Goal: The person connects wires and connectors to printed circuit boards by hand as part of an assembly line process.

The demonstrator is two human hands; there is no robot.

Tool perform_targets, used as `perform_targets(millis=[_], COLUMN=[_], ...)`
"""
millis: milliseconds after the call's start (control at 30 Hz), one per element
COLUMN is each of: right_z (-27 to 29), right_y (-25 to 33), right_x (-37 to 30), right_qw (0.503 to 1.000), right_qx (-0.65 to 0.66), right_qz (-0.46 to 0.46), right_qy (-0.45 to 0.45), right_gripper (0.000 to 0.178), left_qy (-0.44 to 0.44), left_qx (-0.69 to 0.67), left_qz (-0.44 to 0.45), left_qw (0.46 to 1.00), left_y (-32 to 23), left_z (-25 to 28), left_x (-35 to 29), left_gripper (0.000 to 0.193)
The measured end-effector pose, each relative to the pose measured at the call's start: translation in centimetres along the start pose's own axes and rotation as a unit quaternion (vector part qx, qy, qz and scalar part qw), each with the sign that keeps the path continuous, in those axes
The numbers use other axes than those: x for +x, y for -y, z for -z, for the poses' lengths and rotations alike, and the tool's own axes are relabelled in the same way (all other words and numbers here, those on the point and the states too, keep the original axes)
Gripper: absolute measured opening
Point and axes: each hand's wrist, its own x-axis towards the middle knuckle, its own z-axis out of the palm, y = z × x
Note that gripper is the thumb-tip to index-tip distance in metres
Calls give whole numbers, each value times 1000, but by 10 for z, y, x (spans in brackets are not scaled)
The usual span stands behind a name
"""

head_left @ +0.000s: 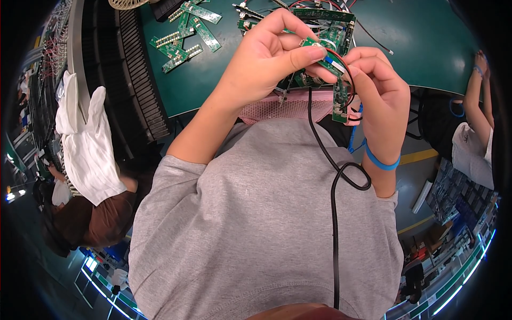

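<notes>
Over the near edge of the table, my left hand (265,60) is closed on a small green circuit board (311,45), thumb on top and fingers beneath. A blue-and-white piece (335,65) lies along the board, between my two hands. Red and black wires (341,57) arc from the board toward my right hand (383,90). Its thumb and forefinger pinch at these wires by the board's end; the exact grip is partly hidden. Just below hangs another narrow green board (340,101). My right wrist wears a blue band (382,160).
Loose green boards (184,40) lie on the green table (432,48) at the far left. More boards and wires (325,16) crowd behind my hands. A black cable (334,213) hangs down my front. On the left, a white-gloved hand (93,144) is beside a dark ribbed conveyor (136,69).
</notes>
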Motion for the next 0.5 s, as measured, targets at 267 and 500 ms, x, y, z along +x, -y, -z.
perform_targets(millis=[267, 500], right_z=[-1, -4], right_y=[0, -2], right_x=[-1, 0], right_qw=[1000, 999], right_qx=[-3, 23], right_qz=[5, 24], right_qy=[6, 8], right_gripper=[5, 5], left_qy=[4, -7], left_qx=[1, -4], left_qz=[3, -3], left_qw=[1000, 1000], left_y=[0, -3], left_z=[1, -4], left_x=[-1, -3], left_gripper=[14, 18])
